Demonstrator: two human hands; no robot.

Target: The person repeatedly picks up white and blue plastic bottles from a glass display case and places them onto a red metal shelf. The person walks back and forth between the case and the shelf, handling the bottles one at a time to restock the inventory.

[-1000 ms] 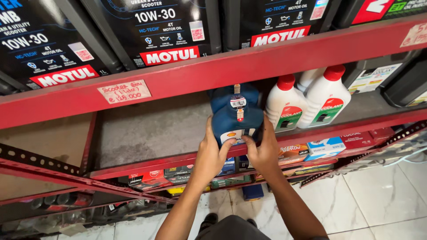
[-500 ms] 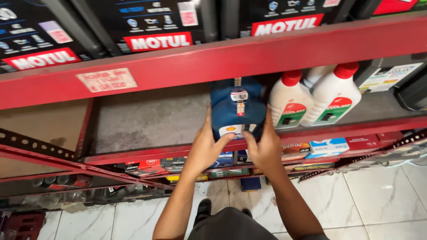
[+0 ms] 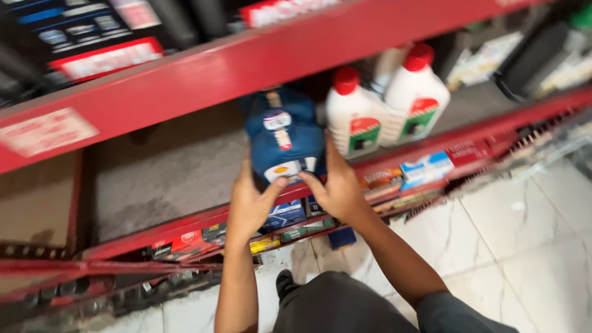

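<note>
Blue jug [image 3: 282, 139] stands on the red shelf [image 3: 185, 222] between both hands; left hand [image 3: 250, 200] and right hand [image 3: 336, 188] clasp its lower sides; white bottles [image 3: 382, 108] just beside it.

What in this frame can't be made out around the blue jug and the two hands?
- Head view: top of the blue jug is hidden behind the red shelf beam.
- Both the left hand and right hand cover its lower sides and base.
- Motion blur smears the label details on the white bottles.
- Dark containers above are cut off by the top edge.
</note>
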